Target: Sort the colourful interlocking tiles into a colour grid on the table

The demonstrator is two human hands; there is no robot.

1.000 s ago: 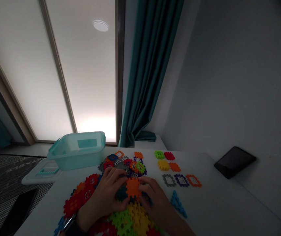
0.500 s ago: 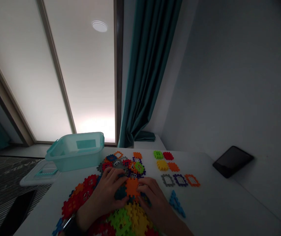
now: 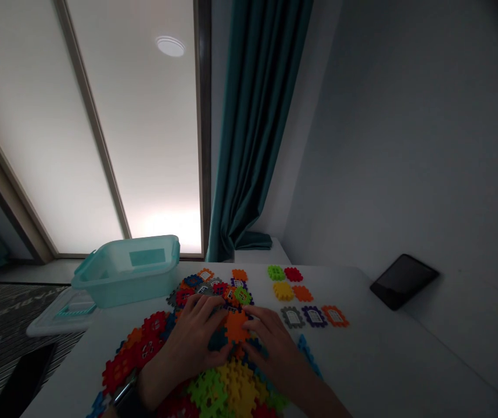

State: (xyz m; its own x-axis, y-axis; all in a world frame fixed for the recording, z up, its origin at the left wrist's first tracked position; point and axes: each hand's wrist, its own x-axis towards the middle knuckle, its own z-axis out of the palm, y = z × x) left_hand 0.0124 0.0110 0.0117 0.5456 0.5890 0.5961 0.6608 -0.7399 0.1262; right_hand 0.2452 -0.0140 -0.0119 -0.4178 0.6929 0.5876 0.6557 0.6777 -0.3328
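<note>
An orange toothed-edge building tile (image 3: 236, 327) is between my two hands, above the pile of coloured tiles. My left hand (image 3: 199, 328), with a dark watch at its wrist, has its finger and thumb curled at the tile's left edge. On the opposite edge are the bent fingers of my right hand (image 3: 272, 345). Beneath the hands lie yellow tiles (image 3: 240, 386), green tiles (image 3: 208, 392) and red tiles (image 3: 122, 368). My hands and forearms hide part of the pile. A blue joined piece (image 3: 308, 355) lies beside my right forearm, partly covered by it.
A teal plastic bin (image 3: 131, 284) stands at the table's back left, near a clear lid (image 3: 63, 310). Several tiles sit in short rows at right, among them a grey window tile (image 3: 293, 317) and a yellow tile (image 3: 283, 291). A black tablet (image 3: 404, 281) is farther right.
The orange tile has tilted slightly and stays between my fingers. My right hand covers more of the blue joined piece. The whole view has shifted a little.
</note>
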